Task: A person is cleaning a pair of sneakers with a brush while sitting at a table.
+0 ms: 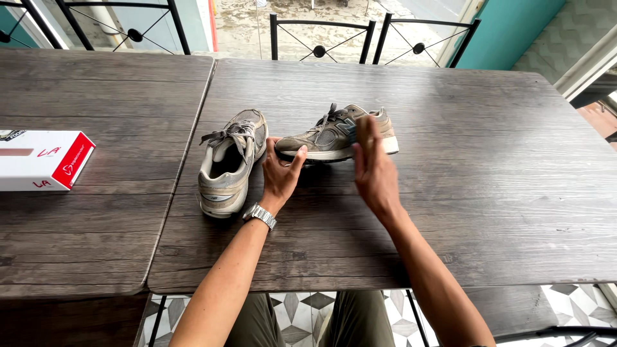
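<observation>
Gripping the toe of the grey sneaker (337,136) on the table (488,193), my left hand (281,173) curls half-closed; my right hand (373,167) lies flat, fingers extended, against its side.

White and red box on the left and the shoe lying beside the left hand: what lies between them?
Nothing: in the head view only bare tabletop and the seam between the two tables separate the box from that shoe.
</observation>
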